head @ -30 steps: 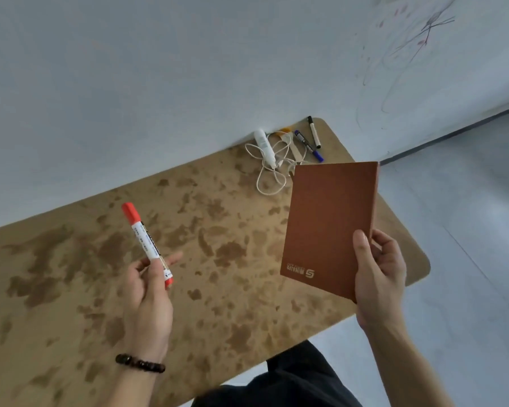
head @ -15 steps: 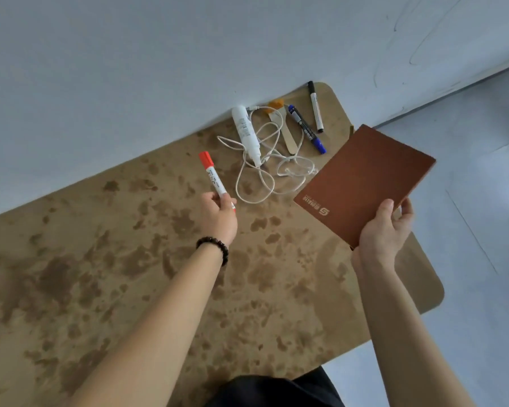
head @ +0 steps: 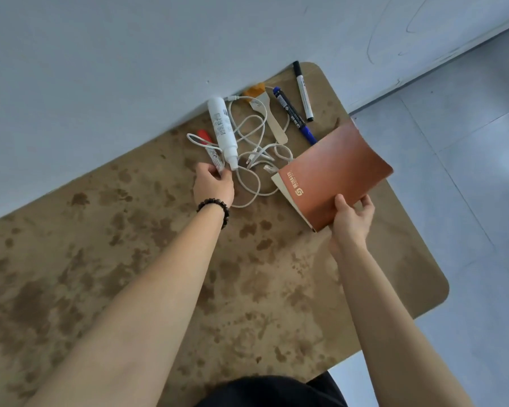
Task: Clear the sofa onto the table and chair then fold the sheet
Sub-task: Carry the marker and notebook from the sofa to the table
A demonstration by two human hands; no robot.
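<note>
A mottled brown table (head: 159, 289) stands against a pale wall. My left hand (head: 213, 183) grips the lower end of a red-capped marker (head: 209, 146), which lies low on the table beside a white spray bottle (head: 222, 129). My right hand (head: 351, 220) holds a brown notebook (head: 332, 174) by its near corner, tilted just above the table's right side, its pages slightly parted. The sofa and the sheet are out of view.
A tangled white cable (head: 256, 160), a wooden spatula (head: 272, 118), a blue marker (head: 294, 114) and a black-capped marker (head: 303, 91) lie at the table's far corner. Grey tiled floor (head: 467, 186) lies right of the table's rounded edge.
My left hand has carried the red marker forward and down next to the spray bottle. My right hand has lowered the notebook toward the table's right side.
</note>
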